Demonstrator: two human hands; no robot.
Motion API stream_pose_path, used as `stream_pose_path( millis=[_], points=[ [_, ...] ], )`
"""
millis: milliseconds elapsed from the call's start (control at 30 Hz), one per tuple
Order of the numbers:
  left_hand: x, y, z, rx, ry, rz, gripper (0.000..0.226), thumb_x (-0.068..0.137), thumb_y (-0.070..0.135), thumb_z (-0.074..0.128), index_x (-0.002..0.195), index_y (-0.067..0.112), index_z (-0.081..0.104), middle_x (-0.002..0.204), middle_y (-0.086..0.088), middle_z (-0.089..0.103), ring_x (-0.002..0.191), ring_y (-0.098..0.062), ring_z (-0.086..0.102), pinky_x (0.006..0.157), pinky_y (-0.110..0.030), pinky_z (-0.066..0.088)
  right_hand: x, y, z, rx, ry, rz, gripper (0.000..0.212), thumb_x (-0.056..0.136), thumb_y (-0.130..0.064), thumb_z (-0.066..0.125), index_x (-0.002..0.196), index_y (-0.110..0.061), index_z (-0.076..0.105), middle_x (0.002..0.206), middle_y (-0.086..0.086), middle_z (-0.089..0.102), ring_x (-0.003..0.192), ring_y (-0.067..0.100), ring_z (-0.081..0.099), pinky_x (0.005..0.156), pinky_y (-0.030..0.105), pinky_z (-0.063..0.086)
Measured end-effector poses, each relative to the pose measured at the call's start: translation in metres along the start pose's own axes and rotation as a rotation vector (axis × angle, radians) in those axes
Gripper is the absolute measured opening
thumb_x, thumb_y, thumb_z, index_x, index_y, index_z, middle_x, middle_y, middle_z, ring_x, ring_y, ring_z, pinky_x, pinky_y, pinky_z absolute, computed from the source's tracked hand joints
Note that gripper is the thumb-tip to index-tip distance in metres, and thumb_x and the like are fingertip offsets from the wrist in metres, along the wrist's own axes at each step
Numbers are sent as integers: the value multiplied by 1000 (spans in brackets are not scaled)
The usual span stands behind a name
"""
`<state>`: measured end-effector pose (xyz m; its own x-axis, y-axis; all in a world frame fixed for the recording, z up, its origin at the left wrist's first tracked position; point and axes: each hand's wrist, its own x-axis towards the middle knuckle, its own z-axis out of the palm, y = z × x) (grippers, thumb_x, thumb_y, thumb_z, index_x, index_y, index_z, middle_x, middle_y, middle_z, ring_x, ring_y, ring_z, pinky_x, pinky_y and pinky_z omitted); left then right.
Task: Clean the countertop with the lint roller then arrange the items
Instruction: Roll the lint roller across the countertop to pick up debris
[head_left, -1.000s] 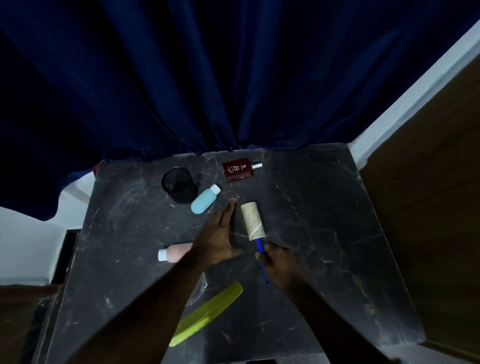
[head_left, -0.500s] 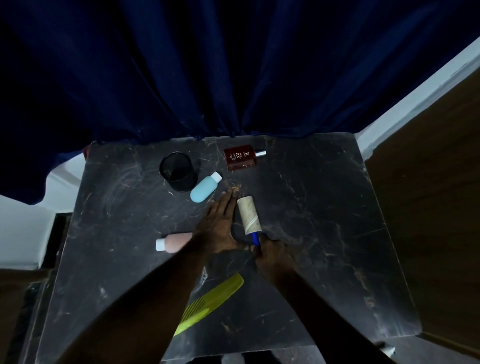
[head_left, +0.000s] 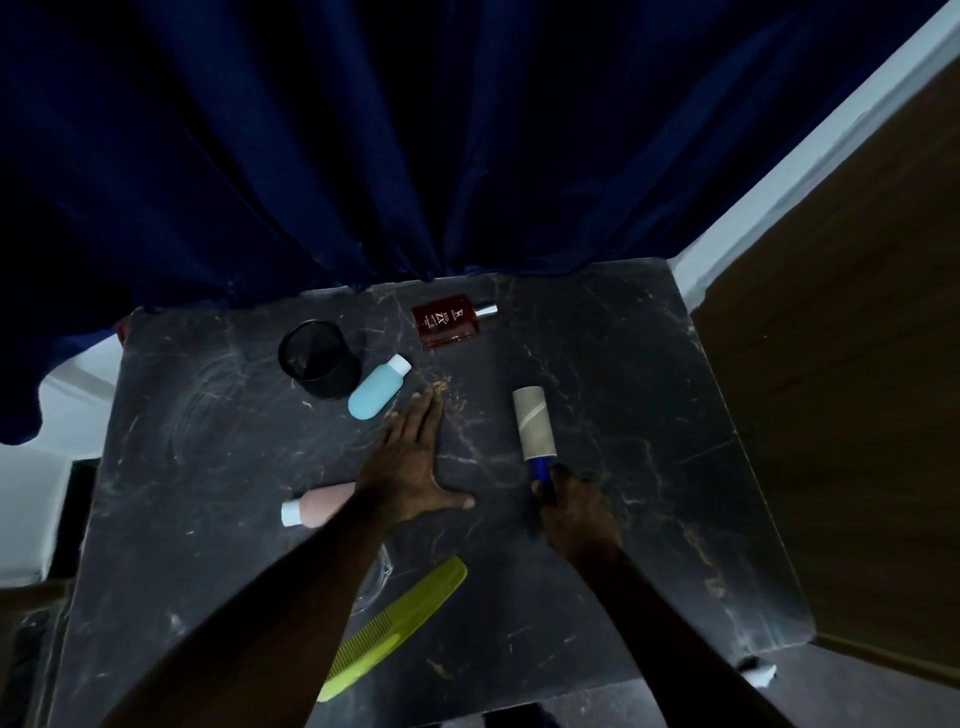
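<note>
My right hand (head_left: 576, 512) grips the blue handle of the lint roller (head_left: 534, 425), whose beige roll lies on the dark marble countertop (head_left: 649, 395), pointing away from me. My left hand (head_left: 413, 465) rests flat on the countertop, fingers together and thumb spread, left of the roller and apart from it. Brown crumbs (head_left: 441, 387) lie just beyond its fingertips. A light blue bottle (head_left: 376, 392), a pink bottle (head_left: 322, 506), a dark red perfume bottle (head_left: 447, 321), a black cup (head_left: 318, 358) and a yellow-green comb (head_left: 397, 621) lie around.
A dark blue curtain (head_left: 415, 145) hangs along the far edge of the countertop. A wooden panel (head_left: 857, 389) stands against its right side. A white wall strip (head_left: 810, 135) runs beside the panel. My left forearm crosses over part of the comb and the pink bottle.
The lint roller has moved to the right, away from my left hand, opening a gap between them. My left hand has stayed flat in the same spot.
</note>
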<state>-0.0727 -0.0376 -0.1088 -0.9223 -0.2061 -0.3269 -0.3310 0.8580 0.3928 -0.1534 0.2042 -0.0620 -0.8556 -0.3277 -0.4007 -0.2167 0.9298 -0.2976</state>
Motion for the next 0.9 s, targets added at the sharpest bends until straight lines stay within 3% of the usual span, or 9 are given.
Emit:
stream_pose_path(
  millis=[133, 300, 467, 667, 900],
  points=[
    [1, -1, 1, -16, -3, 3, 164, 51, 103, 60, 166, 18, -21, 176, -1, -22, 163, -20, -16, 134, -50, 0, 8, 18, -11, 55, -6, 74, 42, 103, -42, 48, 130, -12, 60, 120, 16, 69, 111, 33, 65, 95, 38, 50],
    [-1, 0, -1, -37, 15, 9, 164, 50, 103, 61, 166, 20, -21, 177, 2, -21, 164, -20, -14, 134, -50, 2, 8, 48, -20, 68, 18, 160, 46, 103, -43, 48, 137, -13, 56, 125, 14, 67, 112, 31, 64, 94, 36, 49],
    [-2, 1, -3, -40, 15, 11, 163, 52, 101, 63, 167, 19, -19, 177, 2, -20, 165, -20, -13, 134, -51, 4, 11, 72, -37, 236, -22, 335, 38, 101, -45, 51, 132, -23, 55, 105, 3, 66, 77, 14, 67, 62, 28, 53],
    [-3, 5, -6, -30, -6, 9, 163, 54, 95, 69, 166, 16, -19, 177, 0, -20, 165, -22, -12, 134, -50, 2, 7, 97, -46, 365, -38, 432, 40, 101, -44, 51, 133, -20, 52, 103, 4, 65, 82, 20, 71, 76, 42, 63],
    [0, 3, -4, -24, -25, -5, 164, 48, 104, 59, 167, 21, -19, 176, 2, -21, 165, -25, -8, 134, -53, 4, -2, 117, -51, 374, 60, 470, 37, 101, -43, 50, 126, -17, 56, 101, 5, 66, 81, 17, 64, 69, 35, 52]
  ],
)
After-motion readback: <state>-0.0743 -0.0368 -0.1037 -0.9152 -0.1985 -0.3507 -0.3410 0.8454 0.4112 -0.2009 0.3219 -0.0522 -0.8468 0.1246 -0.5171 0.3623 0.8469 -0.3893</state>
